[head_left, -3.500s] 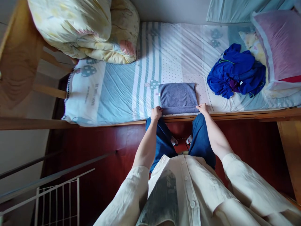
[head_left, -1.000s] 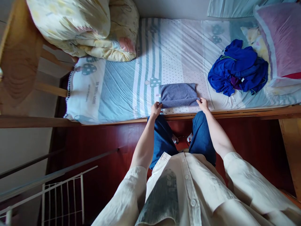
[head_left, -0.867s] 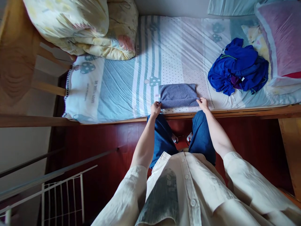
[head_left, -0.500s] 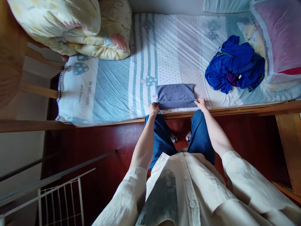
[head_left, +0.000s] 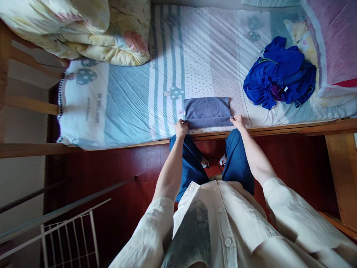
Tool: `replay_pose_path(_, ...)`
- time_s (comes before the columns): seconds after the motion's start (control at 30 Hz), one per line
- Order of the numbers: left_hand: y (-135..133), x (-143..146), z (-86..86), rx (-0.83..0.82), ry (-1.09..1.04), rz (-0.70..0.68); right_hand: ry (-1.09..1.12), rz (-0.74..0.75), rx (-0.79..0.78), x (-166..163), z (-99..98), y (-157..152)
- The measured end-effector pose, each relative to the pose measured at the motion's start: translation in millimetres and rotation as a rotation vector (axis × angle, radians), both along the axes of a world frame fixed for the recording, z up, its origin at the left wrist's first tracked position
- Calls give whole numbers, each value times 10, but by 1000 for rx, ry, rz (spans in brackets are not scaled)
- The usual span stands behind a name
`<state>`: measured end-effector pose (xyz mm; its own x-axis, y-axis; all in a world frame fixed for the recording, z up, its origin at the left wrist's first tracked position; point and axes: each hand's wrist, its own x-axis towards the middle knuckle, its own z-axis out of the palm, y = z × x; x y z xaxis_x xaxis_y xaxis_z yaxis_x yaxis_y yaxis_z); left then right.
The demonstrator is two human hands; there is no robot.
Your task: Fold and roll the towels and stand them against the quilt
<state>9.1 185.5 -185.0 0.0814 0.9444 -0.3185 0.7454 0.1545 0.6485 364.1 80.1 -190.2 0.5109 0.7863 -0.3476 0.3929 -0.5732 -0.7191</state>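
Note:
A grey-blue towel [head_left: 208, 108] lies flat near the front edge of the bed, with a strip along its near side folded over. My left hand [head_left: 181, 127] pinches the left end of that folded strip. At the opposite end, my right hand [head_left: 237, 122] pinches the strip's right corner between thumb and fingers. A small pale label sticks out at the towel's left side. Beneath the towel is a patterned bed sheet [head_left: 131, 100] in blue, white and dots.
Crumpled blue clothing [head_left: 281, 74] lies to the right, beside a pink pillow [head_left: 329, 41]. A bunched yellow quilt [head_left: 122, 41] sits at the back left. The wooden bed edge [head_left: 292, 128] runs before my knees. A white metal rack [head_left: 69, 238] stands at lower left.
The view has shifted slightly, so the bed and bedding appear a little higher. Both hands keep their grip on the towel's folded strip, which looks nearly the same.

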Motion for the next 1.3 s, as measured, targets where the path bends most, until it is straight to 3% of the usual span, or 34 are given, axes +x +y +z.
replay_pose_path(0.1, -12, 25, 58, -29, 74, 81, 1, -6, -4, -2, -18, 9)
replay_pose_path(0.27, -51, 63, 169, -37, 118, 38, 10, -9, -13, -26, 11, 16)
replay_pose_path(0.43, -165, 103, 275, 98, 130, -2, -103, 32, 46, -68, 152, -18)
replay_pose_path(0.6, -266, 96, 388, 256, 109, -225, -311, 233, 243, -163, 380, -118)
replay_pose_path(0.73, -265, 34, 381, 215, 69, -414, -340, 425, 236, -239, 474, -182)
replay_pose_path(1.0, -195, 19, 224, 99, 205, -541, -328, 542, 35, -240, 363, -145)
replay_pose_path(1.3, -189, 146, 117, 207, 294, -609, -366, 531, 11, -236, 140, 21)
